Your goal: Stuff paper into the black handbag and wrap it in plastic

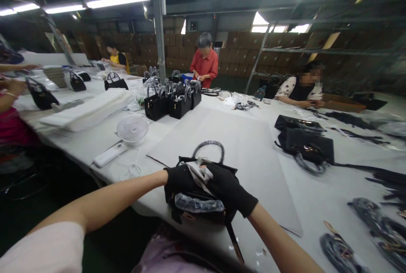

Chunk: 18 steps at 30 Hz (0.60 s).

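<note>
A: What are the fingers doing?

B: Both hands wear black gloves. The left hand has its fingers curled over the near-left top of a black handbag, and the right hand clamps down on the top right. Between the fingers, crumpled grey paper sticks out of the bag's open mouth.

A: Where does the bag sit?

B: On the white table, right at its near edge, below the fingers. Its plastic-wrapped handle arches just beyond the fingertips, and a second wrapped handle lies folded on the near face.

A: Any free room?

B: Beyond the fingers a flat sheet of grey paper lies open. Left of them stand a small white fan and a white power bank. To the right lie flat black bags, with wrapped straps nearer.

A: Farther off?

B: A cluster of upright black handbags, then a person in a red shirt standing at the far edge.
</note>
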Tool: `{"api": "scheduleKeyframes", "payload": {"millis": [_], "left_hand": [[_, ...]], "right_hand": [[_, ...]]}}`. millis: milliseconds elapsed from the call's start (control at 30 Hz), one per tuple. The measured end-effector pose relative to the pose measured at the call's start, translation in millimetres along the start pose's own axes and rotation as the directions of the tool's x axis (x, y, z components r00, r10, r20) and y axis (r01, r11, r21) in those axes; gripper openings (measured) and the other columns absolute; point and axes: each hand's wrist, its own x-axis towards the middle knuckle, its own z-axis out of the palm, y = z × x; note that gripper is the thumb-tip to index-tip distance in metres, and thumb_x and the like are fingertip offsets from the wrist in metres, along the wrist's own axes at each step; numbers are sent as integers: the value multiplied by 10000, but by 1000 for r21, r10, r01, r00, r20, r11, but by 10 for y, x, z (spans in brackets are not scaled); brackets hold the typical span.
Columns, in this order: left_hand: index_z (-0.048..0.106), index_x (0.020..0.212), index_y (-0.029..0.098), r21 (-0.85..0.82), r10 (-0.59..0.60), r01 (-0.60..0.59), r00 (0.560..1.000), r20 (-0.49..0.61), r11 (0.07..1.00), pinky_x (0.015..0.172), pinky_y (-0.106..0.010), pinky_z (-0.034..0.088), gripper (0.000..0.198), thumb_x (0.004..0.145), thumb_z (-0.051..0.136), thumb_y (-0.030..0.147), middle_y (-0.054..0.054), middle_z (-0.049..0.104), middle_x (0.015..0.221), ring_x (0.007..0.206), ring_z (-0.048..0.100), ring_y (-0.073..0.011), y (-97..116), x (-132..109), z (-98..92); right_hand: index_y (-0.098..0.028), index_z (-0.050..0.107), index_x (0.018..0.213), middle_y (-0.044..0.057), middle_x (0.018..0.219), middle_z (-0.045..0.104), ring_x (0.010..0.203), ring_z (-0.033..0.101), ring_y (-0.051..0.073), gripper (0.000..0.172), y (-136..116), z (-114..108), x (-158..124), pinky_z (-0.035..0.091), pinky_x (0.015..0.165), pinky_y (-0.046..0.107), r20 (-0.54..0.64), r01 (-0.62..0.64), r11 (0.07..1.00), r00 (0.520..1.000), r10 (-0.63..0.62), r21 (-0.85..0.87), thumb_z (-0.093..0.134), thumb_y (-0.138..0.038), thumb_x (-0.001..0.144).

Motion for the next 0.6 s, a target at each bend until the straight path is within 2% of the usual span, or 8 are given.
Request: {"api": "scheduleKeyframes", "payload": {"millis": [100,200,233,300,367,433,500,600], "left_hand": [[733,989,156,-129,-16,-7,984,-178,992,933,-322,507,281,849,534,296,-60,735,1026,985,669,-239,62,-188,-114],[692,998,147,-23,-119,120,895,-429,992,822,-320,524,268,856,559,332,-63,712,946,892,664,-224,129,-319,-214],[670,1082,163,43,-88,117,905,-415,992,840,-319,516,310,849,587,350,-64,702,1012,929,659,-224,146,-329,-233],[591,1267,217,149,-11,48,971,-240,988,924,-325,489,482,821,649,389,-68,667,1185,1057,638,-237,167,-299,-256],[496,1390,252,227,-50,67,996,-80,972,962,-351,471,648,798,675,442,-83,638,1274,1134,616,-273,177,-227,-278],[417,1457,255,286,-116,111,993,-2,952,941,-368,477,764,781,679,497,-103,624,1303,1150,608,-308,179,-135,-311],[479,1414,250,342,-104,63,989,103,937,883,-355,491,743,758,688,529,-103,645,1261,1102,626,-321,164,-42,-343],[631,1233,248,422,-86,-11,974,211,907,809,-331,495,556,743,700,502,-85,687,1157,1005,653,-309,74,58,-339]], "right_hand": [[-174,631,1216,120,1250,646,1165,591,258,362,121,45,-33,477,1014,441,-18,-51,996,999,50,-73,531,-266,881],[-138,599,1278,174,1294,605,1182,572,318,456,57,49,-6,470,1002,504,-5,-73,980,997,74,-185,579,-263,840],[-140,603,1275,177,1290,605,1168,578,326,465,7,30,15,472,993,508,13,-69,976,997,73,-206,597,-258,825],[-164,598,1285,155,1307,598,1171,576,314,475,-98,-53,38,467,1006,485,58,-32,986,997,42,-164,612,-261,820],[-189,552,1342,125,1346,579,1203,564,285,524,-172,-184,7,457,1033,443,61,-30,999,998,33,-44,619,-285,831],[-200,524,1372,115,1327,591,1178,580,280,596,-199,-316,-71,486,996,421,26,-110,994,994,110,-3,665,-326,806],[-197,605,1277,111,1214,645,1055,628,282,535,-183,-394,-149,526,896,410,11,-182,982,983,183,-48,702,-333,769],[-191,713,1038,82,1039,700,902,654,246,253,-114,-378,-200,535,807,378,73,-164,986,984,164,2,614,-266,817]]}}
